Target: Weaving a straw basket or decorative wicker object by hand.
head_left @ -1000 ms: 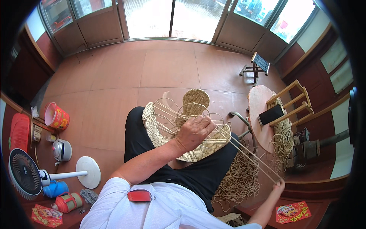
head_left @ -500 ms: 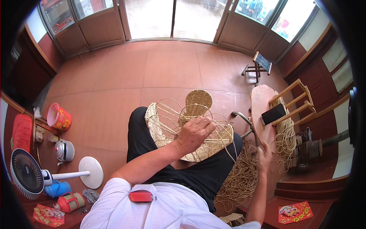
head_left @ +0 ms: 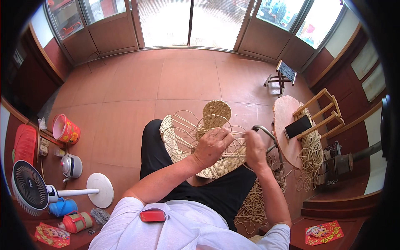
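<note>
Work piece: a half-woven wicker basket [head_left: 196, 146] is being rested on the lap, at the centre of the view, tilted so that its open side is being turned toward the hands; the woven base is lying at about 8 o'clock of the hands, and bare looped ribs are being left standing toward 12 o'clock.
Left hand: the left hand [head_left: 213, 143] is being laid over the ribs, its fingers curled shut around them, seemingly so that the frame is being kept steady while the weave is being worked.
Right hand: the right hand [head_left: 254, 148], at 3 o'clock of the left and just beside it, is being closed on a thin cane strand [head_left: 239, 134] at the basket's edge; the pinch itself is too small to be made out fully.
Spare cane: a loose pile of cane [head_left: 258, 200] is being kept on the floor at 5 o'clock of the hands, near enough to be drawn from, and a second coil [head_left: 311, 154] is being hung beside the round stool [head_left: 285, 125] at 3 o'clock.
On the stool: a dark phone [head_left: 298, 126] is being left lying flat.
Far left: a standing fan [head_left: 29, 191], a small kettle [head_left: 71, 165] and a red bucket [head_left: 66, 129] are being kept well apart from the work, at 8 to 9 o'clock.
</note>
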Tool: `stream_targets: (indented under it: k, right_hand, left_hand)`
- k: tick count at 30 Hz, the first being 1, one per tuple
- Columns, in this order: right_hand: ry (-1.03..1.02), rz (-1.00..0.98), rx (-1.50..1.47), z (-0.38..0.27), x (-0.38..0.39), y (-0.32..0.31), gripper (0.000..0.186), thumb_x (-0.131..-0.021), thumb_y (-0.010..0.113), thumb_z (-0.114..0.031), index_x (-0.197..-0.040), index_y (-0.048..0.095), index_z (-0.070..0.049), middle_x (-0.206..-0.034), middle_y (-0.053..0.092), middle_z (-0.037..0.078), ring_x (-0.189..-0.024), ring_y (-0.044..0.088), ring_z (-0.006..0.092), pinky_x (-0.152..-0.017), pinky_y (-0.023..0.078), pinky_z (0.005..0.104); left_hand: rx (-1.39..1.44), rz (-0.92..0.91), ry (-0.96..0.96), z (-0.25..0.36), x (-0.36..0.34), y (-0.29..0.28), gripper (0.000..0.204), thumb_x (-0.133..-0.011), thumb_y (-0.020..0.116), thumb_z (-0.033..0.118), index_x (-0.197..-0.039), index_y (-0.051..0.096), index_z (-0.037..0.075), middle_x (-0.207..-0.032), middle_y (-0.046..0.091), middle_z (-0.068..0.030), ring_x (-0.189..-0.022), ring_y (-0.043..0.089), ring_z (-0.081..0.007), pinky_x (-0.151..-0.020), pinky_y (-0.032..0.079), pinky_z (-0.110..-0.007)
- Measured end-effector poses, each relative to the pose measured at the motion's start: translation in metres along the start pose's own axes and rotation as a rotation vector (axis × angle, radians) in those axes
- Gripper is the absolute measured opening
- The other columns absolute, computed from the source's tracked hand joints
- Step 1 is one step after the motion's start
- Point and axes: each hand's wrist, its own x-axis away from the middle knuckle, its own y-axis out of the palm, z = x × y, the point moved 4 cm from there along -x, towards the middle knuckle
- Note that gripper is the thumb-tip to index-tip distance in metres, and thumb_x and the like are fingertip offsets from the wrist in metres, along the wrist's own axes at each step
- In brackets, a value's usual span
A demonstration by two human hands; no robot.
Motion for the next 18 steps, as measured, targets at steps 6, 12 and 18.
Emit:
stream_targets:
  k: [6, 12, 18]
  right_hand:
    - [0.523, 0.381, 0.319, 0.182, 0.137, -0.136, 0.037, -0.111, 0.058, -0.028, -0.133, 0.071, -0.001, -0.115, 0.072, 0.016, -0.104, 0.068, 0.0315, -0.098, 0.054, 0.0397]
    - [0.730, 0.377, 1.182, 0.342, 0.427, -0.386, 0.032, -0.107, 0.055, -0.018, -0.120, 0.081, -0.006, -0.110, 0.081, 0.017, -0.105, 0.078, 0.0367, -0.093, 0.061, 0.0481]
    - [1.575, 0.325, 1.065, 0.287, 0.591, -0.347, 0.051, -0.105, 0.067, -0.048, -0.124, 0.084, -0.004, -0.121, 0.082, 0.026, -0.106, 0.080, 0.0393, -0.092, 0.063, 0.0540]
  left_hand:
    - [-0.045, -0.042, -0.039, -0.001, 0.000, 0.006, 0.011, -0.095, 0.073, 0.008, -0.104, 0.066, 0.009, -0.099, 0.062, -0.0077, -0.090, 0.068, -0.0266, -0.081, 0.058, -0.039]
    - [0.063, 0.059, -0.193, -0.018, 0.013, -0.007, 0.008, -0.097, 0.075, 0.011, -0.100, 0.068, 0.009, -0.094, 0.061, -0.0063, -0.087, 0.068, -0.0256, -0.072, 0.057, -0.040]
    - [0.051, -0.040, -0.250, -0.007, -0.005, -0.003, 0.011, -0.095, 0.077, 0.015, -0.100, 0.069, 0.009, -0.095, 0.062, -0.0086, -0.089, 0.069, -0.0277, -0.072, 0.059, -0.042]
